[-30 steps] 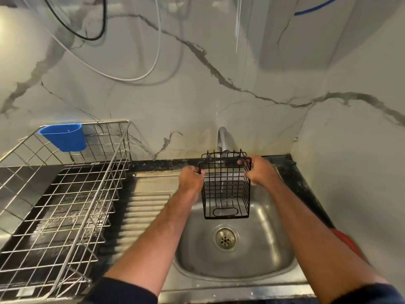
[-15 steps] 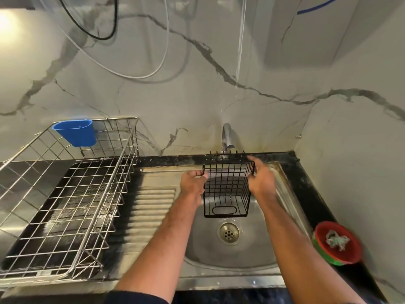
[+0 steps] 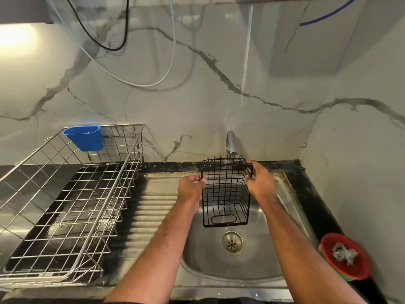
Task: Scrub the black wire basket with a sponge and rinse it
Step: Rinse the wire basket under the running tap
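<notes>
Left hand (image 3: 190,187) and right hand (image 3: 260,182) are each pinching a top rim of the basket (image 3: 226,194), fingers closed on wire, holding it under the tap (image 3: 230,144) over the sink (image 3: 274,268), presumably for rinsing

The view now sits further back than a second ago, so a red bowl (image 3: 346,256) with a crumpled scrubber inside shows on the tabletop at the right. The black wire basket (image 3: 226,194) hangs slightly lower over the sink (image 3: 252,270). The right hand (image 3: 259,183) now lies flatter along its side, fingers more spread.
</notes>
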`<action>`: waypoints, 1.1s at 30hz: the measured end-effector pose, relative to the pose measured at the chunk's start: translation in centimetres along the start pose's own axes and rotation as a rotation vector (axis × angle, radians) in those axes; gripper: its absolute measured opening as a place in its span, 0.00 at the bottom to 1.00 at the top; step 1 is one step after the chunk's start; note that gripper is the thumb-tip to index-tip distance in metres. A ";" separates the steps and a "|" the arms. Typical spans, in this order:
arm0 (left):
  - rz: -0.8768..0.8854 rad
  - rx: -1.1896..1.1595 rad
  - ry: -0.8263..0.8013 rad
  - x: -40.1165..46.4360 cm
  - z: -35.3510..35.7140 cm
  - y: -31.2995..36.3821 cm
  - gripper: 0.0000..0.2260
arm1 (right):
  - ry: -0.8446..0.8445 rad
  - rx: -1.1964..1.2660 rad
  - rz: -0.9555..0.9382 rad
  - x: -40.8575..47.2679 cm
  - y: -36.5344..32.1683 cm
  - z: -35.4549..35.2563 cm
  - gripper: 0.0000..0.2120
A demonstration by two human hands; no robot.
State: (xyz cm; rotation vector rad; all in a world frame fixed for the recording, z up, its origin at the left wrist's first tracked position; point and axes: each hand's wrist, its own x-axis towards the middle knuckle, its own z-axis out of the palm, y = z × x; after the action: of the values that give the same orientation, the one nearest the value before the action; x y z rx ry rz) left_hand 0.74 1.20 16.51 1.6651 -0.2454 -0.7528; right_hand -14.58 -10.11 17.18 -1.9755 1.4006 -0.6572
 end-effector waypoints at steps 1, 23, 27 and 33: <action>-0.002 -0.001 0.005 0.0 0.0 0.0 0.08 | -0.008 0.005 -0.004 0.1 -0.1 0.0 0.26; -0.019 -0.004 0.075 -1.0 -0.6 0.5 0.06 | -0.055 0.134 -0.036 0.4 0.3 1.0 0.24; -0.017 -0.034 0.072 -1.6 -0.9 0.6 0.09 | -0.056 0.147 -0.047 0.6 0.3 1.2 0.24; -0.023 -0.025 0.051 -2.9 -1.1 1.1 0.10 | -0.058 0.168 -0.037 1.1 0.2 1.5 0.26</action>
State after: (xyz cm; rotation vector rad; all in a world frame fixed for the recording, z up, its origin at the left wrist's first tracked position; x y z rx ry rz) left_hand -0.57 3.43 18.56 1.6636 -0.1810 -0.7266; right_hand -13.34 -10.93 16.09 -1.8766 1.2355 -0.7055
